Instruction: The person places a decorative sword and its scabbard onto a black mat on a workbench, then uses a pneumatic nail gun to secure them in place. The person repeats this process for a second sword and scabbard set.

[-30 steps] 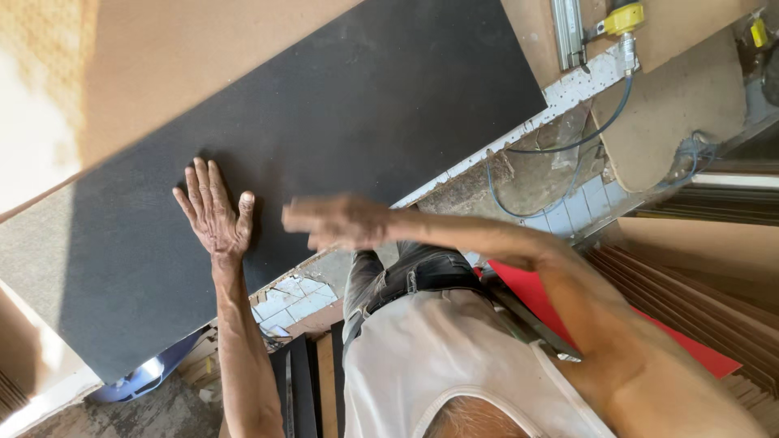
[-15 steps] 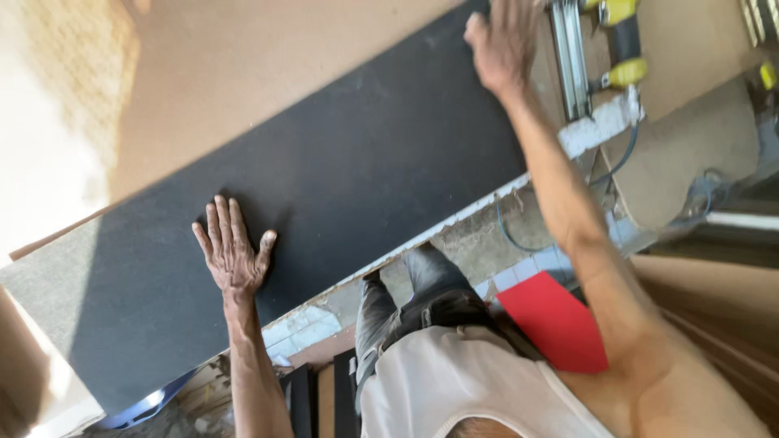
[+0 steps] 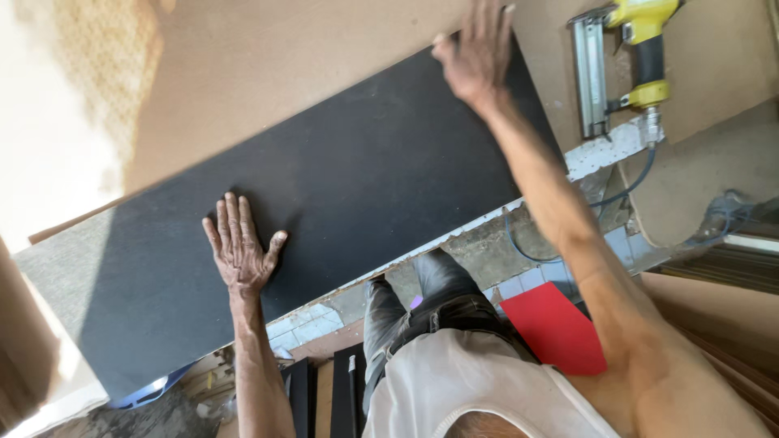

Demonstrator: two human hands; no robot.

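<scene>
Big brown fibreboard sheet [image 3: 308,89] underneath everything, flat, serving as work surface. On top of it, long black laminated panel [image 3: 324,219], lying flat and slanted across view, near long edge overhanging brown sheet above tiled floor [image 3: 312,320]. Panel looks stiff, thin, fairly heavy for its thickness; smooth dark face likely slippery under dry palms, prone to scratching. Pale raw core along near edge, chipping likely at corners. Too wide for pinching in one hand; best taken at both long edges or opposite ends, hands well apart, or pushed flat with spread palms.

Left hand [image 3: 239,251] open, fingers spread, palm pressed flat on panel's face near lower left part. No grasp, just downward pressure.

Right hand [image 3: 479,53] stretched to panel's far upper edge, fingers extended over or against that edge. Curling round edge or merely resting: cannot tell, slightly blurred.

Yellow pneumatic nailer [image 3: 629,61] lying on brown sheet just beyond panel's right end, apart from both hands, blue air hose [image 3: 568,235] trailing down off bench edge.

Red flat sheet [image 3: 556,328] on floor near person's legs. Dark trousers and white vest below. Blue object [image 3: 150,391] partly hidden under panel's lower left corner, kind unclear.
</scene>
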